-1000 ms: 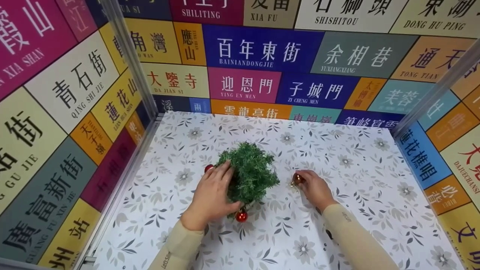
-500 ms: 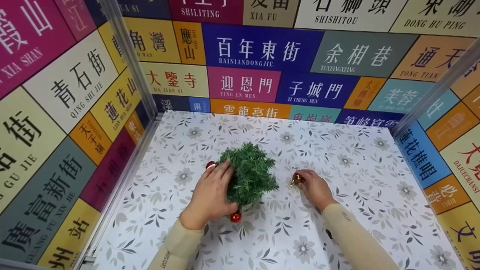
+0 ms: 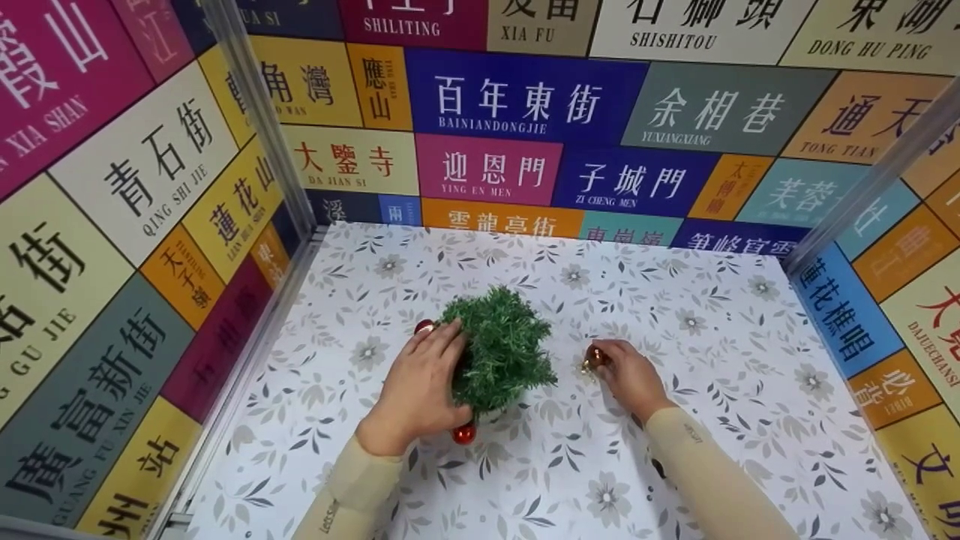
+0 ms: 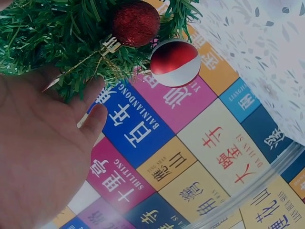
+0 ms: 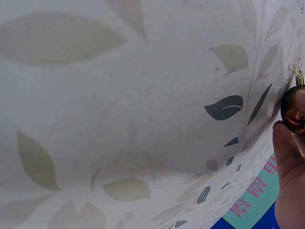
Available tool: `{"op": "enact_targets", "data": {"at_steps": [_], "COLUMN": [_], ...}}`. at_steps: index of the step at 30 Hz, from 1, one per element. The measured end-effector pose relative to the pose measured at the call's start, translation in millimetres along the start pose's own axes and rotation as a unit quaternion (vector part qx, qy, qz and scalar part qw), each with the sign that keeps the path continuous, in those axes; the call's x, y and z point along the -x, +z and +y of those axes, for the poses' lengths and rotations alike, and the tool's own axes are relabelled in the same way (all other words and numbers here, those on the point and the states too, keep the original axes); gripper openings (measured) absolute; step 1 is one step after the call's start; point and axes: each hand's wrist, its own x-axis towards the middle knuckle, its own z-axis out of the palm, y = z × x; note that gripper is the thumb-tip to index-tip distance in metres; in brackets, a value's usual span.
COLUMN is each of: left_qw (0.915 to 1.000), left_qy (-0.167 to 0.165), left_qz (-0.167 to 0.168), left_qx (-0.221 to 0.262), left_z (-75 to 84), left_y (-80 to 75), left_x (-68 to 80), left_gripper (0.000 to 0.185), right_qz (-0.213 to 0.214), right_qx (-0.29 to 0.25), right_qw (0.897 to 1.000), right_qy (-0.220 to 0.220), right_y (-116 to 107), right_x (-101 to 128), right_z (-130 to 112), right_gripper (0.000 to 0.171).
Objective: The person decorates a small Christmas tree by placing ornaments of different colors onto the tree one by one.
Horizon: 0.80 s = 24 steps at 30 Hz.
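A small artificial Christmas tree [image 3: 504, 345] with green branches stands in the middle of the table. My left hand [image 3: 421, 386] holds its left side, fingers among the branches and thumb toward the front. By the thumb hangs a shiny red bauble [image 3: 464, 433]. The left wrist view shows a glittery dark red bauble [image 4: 137, 23] and a red-and-white bauble [image 4: 175, 62] beyond the fingers, with gold string near them. To the right of the tree, my right hand [image 3: 631, 380] pinches a shiny copper-brown bauble [image 3: 596, 356] with a gold cap, close over the tabletop.
A white cloth with grey leaves and flowers covers the table [image 3: 607, 457]. Panels of colourful street-name signs [image 3: 525, 90] rise at the back and both sides. Metal posts [image 3: 277, 142] stand at the corners.
The tree has turned slightly in my left hand: its front red bauble has shifted left toward the thumb. My right hand stays in place with the copper-brown bauble.
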Motion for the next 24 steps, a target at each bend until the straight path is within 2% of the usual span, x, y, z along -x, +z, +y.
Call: {"op": "enact_targets", "data": {"at_steps": [24], "left_qw": [0.9999], "left_qy": [0.014], "left_qz": [-0.006], "left_qx": [0.005], "left_z": [-6.2], "left_y": [-1.0], "left_x": [-0.8], "left_gripper": [0.105], "right_qz": [-0.005], "right_qx": [0.010], "right_qw": [1.000], "right_qy": [0.001], "right_y": [1.3], "right_x": [1.5], "right_z": [2.2], "right_gripper": [0.051]}}
